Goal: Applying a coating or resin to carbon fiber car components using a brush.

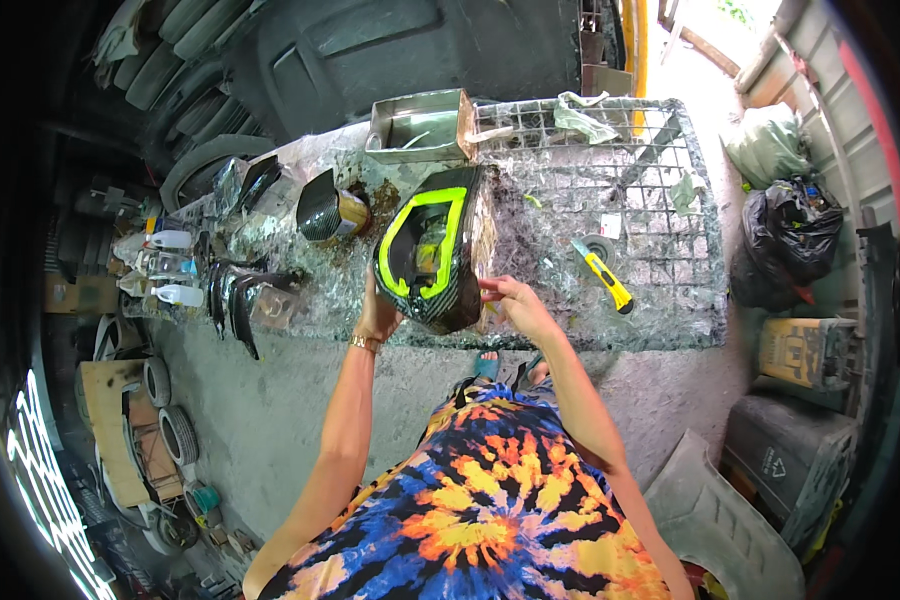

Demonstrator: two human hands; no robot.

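A glossy black carbon-fibre shell [437, 317] with a bright green rim [390, 243] around its opening is tilted up at the near edge of the table. My left hand [376, 315] grips its lower left side, the fingers partly hidden behind it. At the shell's lower right, beside a frayed pale edge [487, 240], my right hand [515, 303] has its fingertips drawn together against the part. A yellow-and-black utility knife [608, 280] lies to the right, its blade end by a dark round disc [597, 248].
Another curved carbon-fibre piece [317, 205] rests left of the shell, and several dark curved strips [240, 305] lie beyond it. A metal tray [420, 153] stands at the back by a wire grid [650, 150]. A grey plastic chair [720, 510] is at the lower right.
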